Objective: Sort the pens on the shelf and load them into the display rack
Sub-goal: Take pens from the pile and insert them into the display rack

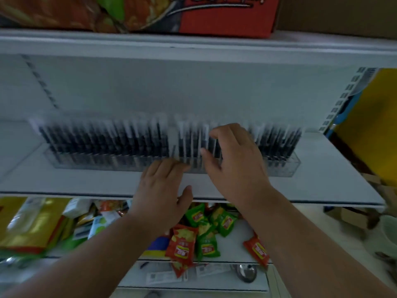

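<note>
A long clear display rack (285,168) stands on the white shelf (86,181), packed with several upright black pens (103,143) with white tops. A narrow gap shows in the row near the middle. My left hand (161,190) lies on the shelf with straight fingers touching the rack's front edge. My right hand (234,162) reaches into the row right of the gap, its fingers curled around the tops of a few pens and the thumb against a white pen. The picture is blurred, so the exact grip is unclear.
Above, a red and orange carton (214,14) sits on the upper shelf. Below the pen shelf lie several red and green snack packets (204,235), other packets at left, and a metal spoon (245,273). A yellow panel (376,125) stands at right.
</note>
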A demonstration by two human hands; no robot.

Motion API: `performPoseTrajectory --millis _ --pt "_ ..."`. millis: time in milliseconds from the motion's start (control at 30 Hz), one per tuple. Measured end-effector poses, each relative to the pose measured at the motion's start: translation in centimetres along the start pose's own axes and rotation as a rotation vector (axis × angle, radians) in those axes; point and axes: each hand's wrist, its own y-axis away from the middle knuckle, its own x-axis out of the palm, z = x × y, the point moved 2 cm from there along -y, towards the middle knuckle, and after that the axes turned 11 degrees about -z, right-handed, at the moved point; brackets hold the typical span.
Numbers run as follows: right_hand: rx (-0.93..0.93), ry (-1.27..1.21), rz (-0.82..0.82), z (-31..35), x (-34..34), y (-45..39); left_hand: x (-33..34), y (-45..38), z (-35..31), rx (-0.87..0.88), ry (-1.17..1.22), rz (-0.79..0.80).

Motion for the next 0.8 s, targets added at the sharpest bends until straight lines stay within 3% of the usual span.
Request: performPoseTrajectory --millis 400,633,800 --pt "-0.123 -0.179 0.312 20.8 8.9 -1.7 -11.0 10.8 17.2 -0.334 -0.184 -0.075" --pt "-0.155 -0.261 0.346 37.1 16.9 -1.6 -19.9 18.5 31.8 -0.488 -0.314 -0.055" --pt "-0.151 -0.303 0.372 44.5 20.6 -3.2 -24.4 20.6 38.7 -0.537 -0.326 -0.070"
